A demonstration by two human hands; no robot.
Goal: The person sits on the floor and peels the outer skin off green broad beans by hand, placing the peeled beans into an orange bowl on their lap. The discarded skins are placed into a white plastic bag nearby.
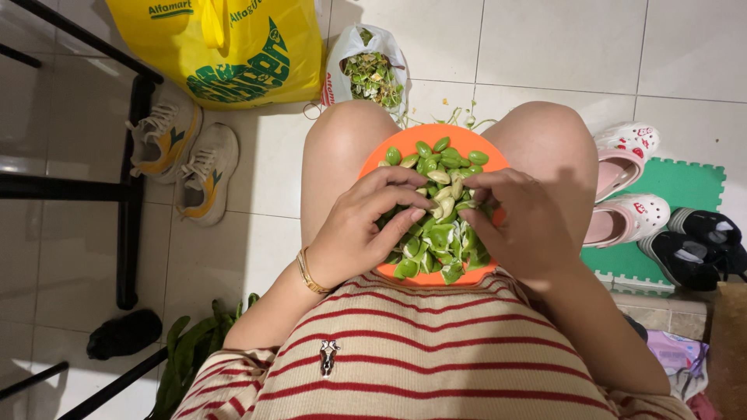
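An orange bowl [398,147] rests on my lap between my knees, filled with green beans [436,241] and split pod pieces. My left hand [366,225] and my right hand [517,225] meet over the middle of the bowl. Both pinch a pale peeled bean [445,194] between their fingertips. A thin gold bangle [310,274] circles my left wrist. The hands hide much of the bowl's contents.
A white plastic bag [372,71] of green scraps lies on the tiled floor beyond my knees, next to a yellow shopping bag [226,47]. White sneakers [183,155] and a black table frame [128,187] stand left. Sandals and shoes [634,214] sit on a green mat [692,183] at right. Leafy greens [183,358] lie lower left.
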